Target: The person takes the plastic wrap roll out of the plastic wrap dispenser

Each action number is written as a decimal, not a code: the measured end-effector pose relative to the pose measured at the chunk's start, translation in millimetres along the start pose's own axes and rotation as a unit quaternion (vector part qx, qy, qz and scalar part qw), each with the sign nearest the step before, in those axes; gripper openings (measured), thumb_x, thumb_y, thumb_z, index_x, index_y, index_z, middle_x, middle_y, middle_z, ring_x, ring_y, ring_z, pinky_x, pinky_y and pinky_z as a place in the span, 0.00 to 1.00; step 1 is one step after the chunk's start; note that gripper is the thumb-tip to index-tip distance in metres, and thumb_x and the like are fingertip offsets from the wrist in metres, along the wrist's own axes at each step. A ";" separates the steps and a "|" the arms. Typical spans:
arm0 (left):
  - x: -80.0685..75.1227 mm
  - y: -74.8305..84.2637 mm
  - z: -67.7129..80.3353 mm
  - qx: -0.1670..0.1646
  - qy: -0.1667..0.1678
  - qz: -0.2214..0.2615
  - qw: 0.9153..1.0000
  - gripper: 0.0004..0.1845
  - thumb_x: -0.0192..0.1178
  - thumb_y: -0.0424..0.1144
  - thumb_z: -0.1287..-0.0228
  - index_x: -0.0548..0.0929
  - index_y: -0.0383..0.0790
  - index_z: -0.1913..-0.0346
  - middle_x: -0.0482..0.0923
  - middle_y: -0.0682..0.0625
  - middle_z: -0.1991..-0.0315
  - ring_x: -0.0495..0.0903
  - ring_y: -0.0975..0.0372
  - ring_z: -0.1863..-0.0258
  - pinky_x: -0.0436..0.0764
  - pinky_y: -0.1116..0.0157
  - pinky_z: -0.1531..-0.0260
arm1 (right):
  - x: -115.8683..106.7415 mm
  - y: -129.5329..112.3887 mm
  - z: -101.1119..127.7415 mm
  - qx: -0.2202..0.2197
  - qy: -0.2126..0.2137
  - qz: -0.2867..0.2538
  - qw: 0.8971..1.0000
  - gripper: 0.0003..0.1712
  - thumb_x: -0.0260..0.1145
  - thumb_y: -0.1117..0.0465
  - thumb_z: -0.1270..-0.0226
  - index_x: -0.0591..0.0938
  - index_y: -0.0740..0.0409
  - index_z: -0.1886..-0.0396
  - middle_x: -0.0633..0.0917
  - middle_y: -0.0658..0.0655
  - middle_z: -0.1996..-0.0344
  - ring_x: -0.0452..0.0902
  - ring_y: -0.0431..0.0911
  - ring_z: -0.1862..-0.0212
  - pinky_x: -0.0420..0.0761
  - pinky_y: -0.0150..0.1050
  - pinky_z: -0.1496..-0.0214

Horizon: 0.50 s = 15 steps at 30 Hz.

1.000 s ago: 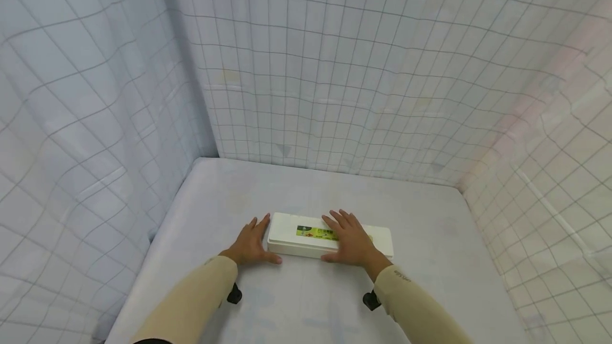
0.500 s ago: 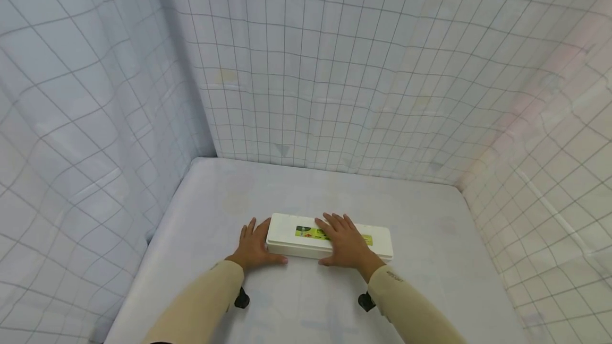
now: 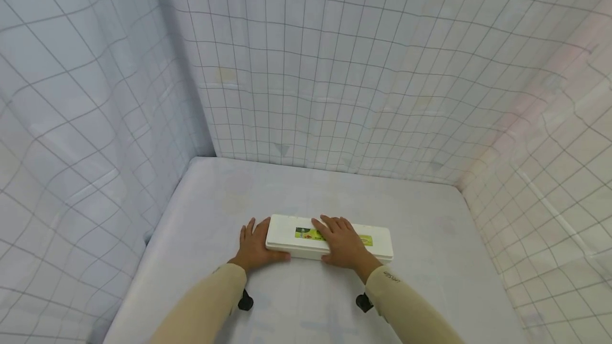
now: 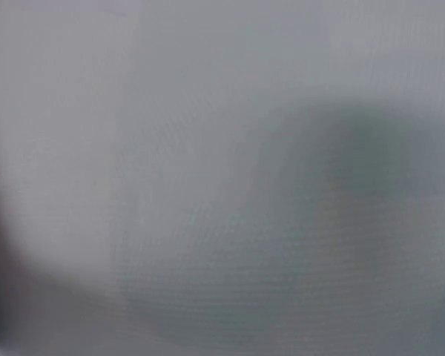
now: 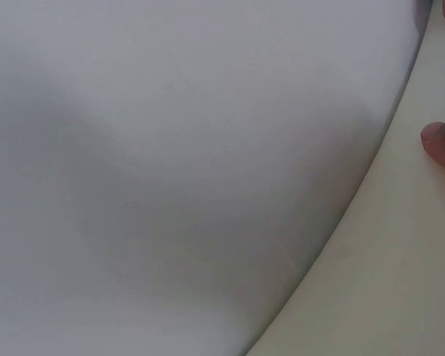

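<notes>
White box lengthwise left-right, flat right hand atop, left hand spread at end.

long white rectangular plastic box lies on pale cloth-covered table, near its middle | left hand flat on table, against box's left end | right hand flat on box lid, left of centre | grid-patterned fabric walls behind and at both sides

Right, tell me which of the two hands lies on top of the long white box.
The right hand lies flat across the lid of the long white rectangular box, covering part of its green label. The left hand rests on the table against the box's left end.
</notes>
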<state>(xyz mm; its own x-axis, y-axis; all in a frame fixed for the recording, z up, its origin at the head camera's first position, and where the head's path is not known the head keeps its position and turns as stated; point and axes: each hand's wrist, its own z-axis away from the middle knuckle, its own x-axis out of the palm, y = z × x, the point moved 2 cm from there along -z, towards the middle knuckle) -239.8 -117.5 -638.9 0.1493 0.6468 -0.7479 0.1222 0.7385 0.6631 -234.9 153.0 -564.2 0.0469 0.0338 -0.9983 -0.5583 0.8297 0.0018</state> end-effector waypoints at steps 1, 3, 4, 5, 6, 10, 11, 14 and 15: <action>0.0 0.0 0.9 0.002 0.002 0.002 1.000 0.66 0.77 0.73 0.64 0.60 0.49 0.21 0.64 0.46 0.22 0.42 0.36 0.19 0.37 0.32 0.24 | 0.1 -0.5 -0.3 0.001 -0.002 0.001 1.000 0.59 0.77 0.41 0.43 0.54 0.43 0.17 0.63 0.56 0.21 0.64 0.54 0.25 0.64 0.53 0.20; 0.7 -0.9 2.4 0.004 0.004 0.005 1.000 0.67 0.77 0.74 0.64 0.59 0.49 0.21 0.64 0.47 0.22 0.41 0.37 0.19 0.36 0.33 0.24 | 0.6 -1.4 -0.8 0.004 -0.009 0.006 1.000 0.60 0.77 0.41 0.43 0.53 0.43 0.17 0.64 0.57 0.22 0.65 0.54 0.25 0.65 0.53 0.21; 1.2 -1.5 2.9 0.006 0.006 0.006 1.000 0.67 0.76 0.74 0.64 0.59 0.49 0.21 0.64 0.47 0.22 0.41 0.37 0.19 0.36 0.32 0.24 | 0.8 -1.7 -1.1 0.006 -0.011 0.008 1.000 0.61 0.77 0.41 0.43 0.53 0.43 0.17 0.64 0.57 0.22 0.65 0.55 0.26 0.66 0.53 0.22; 1.7 -2.0 3.4 0.008 0.008 0.006 1.000 0.67 0.76 0.74 0.64 0.59 0.49 0.21 0.64 0.47 0.22 0.41 0.37 0.19 0.36 0.32 0.24 | 0.9 -1.9 -1.4 0.007 -0.015 0.010 1.000 0.61 0.77 0.41 0.43 0.53 0.43 0.17 0.65 0.58 0.23 0.65 0.55 0.26 0.66 0.52 0.22; 1.9 -2.1 3.9 0.009 0.011 0.008 1.000 0.67 0.76 0.74 0.64 0.59 0.49 0.21 0.64 0.47 0.23 0.41 0.37 0.19 0.35 0.33 0.23 | 0.9 -2.1 -1.6 0.008 -0.016 0.012 1.000 0.62 0.78 0.40 0.44 0.52 0.43 0.17 0.66 0.58 0.24 0.66 0.55 0.26 0.67 0.52 0.22; 3.2 -2.7 4.1 0.015 0.019 0.006 1.000 0.67 0.76 0.74 0.63 0.59 0.49 0.21 0.65 0.47 0.23 0.42 0.36 0.19 0.36 0.33 0.24 | -0.9 -2.6 -3.1 0.006 -0.020 0.013 1.000 0.62 0.79 0.41 0.44 0.53 0.44 0.17 0.69 0.58 0.27 0.67 0.55 0.27 0.68 0.53 0.23; 3.2 -2.4 4.1 0.015 0.019 0.005 1.000 0.67 0.76 0.74 0.63 0.59 0.49 0.21 0.65 0.47 0.23 0.42 0.37 0.19 0.36 0.33 0.23 | -1.7 -2.7 -3.5 0.005 -0.021 0.010 1.000 0.61 0.79 0.42 0.44 0.54 0.45 0.17 0.70 0.58 0.28 0.67 0.55 0.27 0.68 0.53 0.23; 3.0 -1.5 4.1 0.013 0.019 0.002 1.000 0.67 0.76 0.73 0.63 0.59 0.49 0.21 0.65 0.47 0.23 0.42 0.37 0.19 0.37 0.33 0.23 | -3.7 -2.6 -5.0 0.004 -0.029 -0.001 1.000 0.61 0.79 0.44 0.44 0.55 0.46 0.17 0.71 0.59 0.29 0.67 0.55 0.27 0.68 0.54 0.23; 2.8 -0.9 4.3 0.011 0.017 0.003 1.000 0.67 0.77 0.73 0.63 0.59 0.49 0.21 0.65 0.47 0.23 0.42 0.37 0.19 0.36 0.34 0.23 | -4.6 -2.6 -5.5 0.005 -0.033 -0.006 0.999 0.61 0.79 0.45 0.44 0.55 0.46 0.17 0.71 0.59 0.29 0.67 0.55 0.27 0.68 0.55 0.23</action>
<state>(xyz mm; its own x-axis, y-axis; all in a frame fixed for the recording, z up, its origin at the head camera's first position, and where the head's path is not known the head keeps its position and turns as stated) -235.2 -117.2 -641.4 0.1159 0.6572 -0.7448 0.1440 0.7308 0.6673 -238.2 147.6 -559.9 0.1094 0.0599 -0.9922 -0.5492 0.8356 -0.0101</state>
